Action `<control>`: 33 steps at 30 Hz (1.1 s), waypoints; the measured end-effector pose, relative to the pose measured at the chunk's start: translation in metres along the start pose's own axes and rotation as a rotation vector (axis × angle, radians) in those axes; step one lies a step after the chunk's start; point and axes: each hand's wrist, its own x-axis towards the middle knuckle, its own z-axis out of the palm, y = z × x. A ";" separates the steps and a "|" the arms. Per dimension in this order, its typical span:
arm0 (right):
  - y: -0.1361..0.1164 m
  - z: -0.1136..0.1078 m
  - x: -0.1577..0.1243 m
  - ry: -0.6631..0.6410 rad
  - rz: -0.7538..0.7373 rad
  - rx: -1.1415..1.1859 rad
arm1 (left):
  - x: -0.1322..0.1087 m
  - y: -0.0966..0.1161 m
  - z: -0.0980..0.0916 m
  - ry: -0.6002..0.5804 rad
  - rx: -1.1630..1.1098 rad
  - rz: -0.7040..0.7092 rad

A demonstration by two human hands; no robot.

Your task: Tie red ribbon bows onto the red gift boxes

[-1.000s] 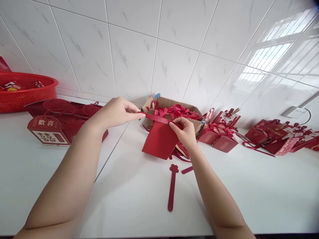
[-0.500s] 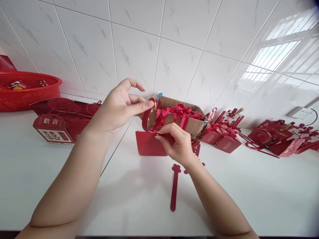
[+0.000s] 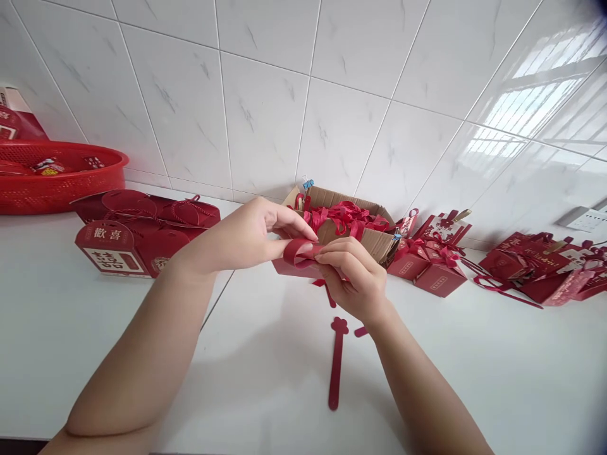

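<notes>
My left hand (image 3: 256, 234) is closed at the fingertips on a red strap (image 3: 294, 251), which is bent into a loop. My right hand (image 3: 355, 277) pinches the same strap from the other side, thumb and fingers pressed together. Under and behind the hands shows part of a red box (image 3: 291, 269), mostly hidden by them. In front lies a loose flower-ended red strap (image 3: 336, 366), flat on the white table. Part of another strap (image 3: 361, 332) shows beside my right wrist.
Behind the hands stands a cardboard box (image 3: 379, 245) of red ribbons (image 3: 346, 216). Red gift boxes (image 3: 439, 275) stand to its right, with more boxes (image 3: 526, 262) beyond. At left are a printed red box (image 3: 116, 249) and a red plastic basket (image 3: 61, 189). A tiled wall (image 3: 265, 114) rises behind.
My left hand has moved right and down to meet my right hand. The strap, earlier arching up from the box edge, is now curled in a tighter loop between both hands.
</notes>
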 end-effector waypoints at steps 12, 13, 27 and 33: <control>0.008 -0.006 0.002 0.024 0.045 -0.033 | 0.011 0.000 0.020 0.130 -0.021 -0.004; 0.008 -0.006 0.003 0.028 0.054 -0.034 | 0.010 0.000 0.020 0.133 -0.023 -0.005; 0.003 -0.006 0.007 0.013 0.280 -0.026 | 0.012 0.001 0.023 0.127 0.033 0.073; 0.005 -0.007 0.006 0.044 0.296 -0.049 | 0.013 0.000 0.025 0.098 0.020 0.103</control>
